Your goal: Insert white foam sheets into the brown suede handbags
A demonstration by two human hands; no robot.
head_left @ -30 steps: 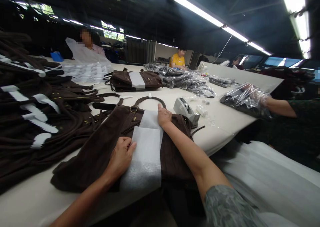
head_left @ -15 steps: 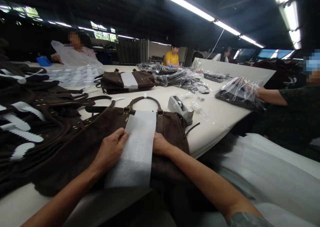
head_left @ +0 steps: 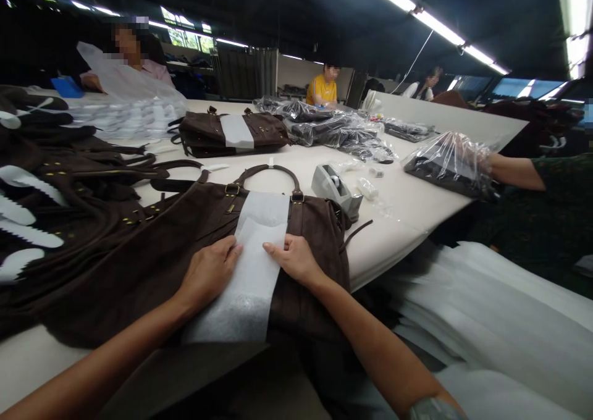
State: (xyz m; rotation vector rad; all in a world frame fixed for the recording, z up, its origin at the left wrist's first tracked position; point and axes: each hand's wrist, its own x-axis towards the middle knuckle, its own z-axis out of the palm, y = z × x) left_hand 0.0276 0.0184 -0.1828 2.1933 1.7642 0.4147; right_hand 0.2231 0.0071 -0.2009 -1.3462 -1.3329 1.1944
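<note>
A dark brown handbag (head_left: 185, 222) lies in front of me at the table's edge, its looped handle pointing away. Down its middle runs a white foam wrapping sheet (head_left: 252, 272), with an overlapping layer across the upper part. My left hand (head_left: 210, 268) pinches the sheet's left edge between thumb and fingers. At the right edge my right hand (head_left: 299, 259) grips the sheet, thumb on top and fingers partly hidden beneath. A grey tape dispenser (head_left: 336, 191) stands just behind the bag on the right.
Brown bags with white-wrapped handles (head_left: 69, 210) pile up on the left. Another banded bag (head_left: 194, 136) lies farther back, near plastic-wrapped bags (head_left: 333, 126). A co-worker's arm (head_left: 516, 172) at right reaches to a bagged item. White sheets (head_left: 491, 315) are stacked below right.
An overlapping layer now shows on the upper part of the sheet. My right thumb has come over onto the sheet's face. The view has shifted slightly.
</note>
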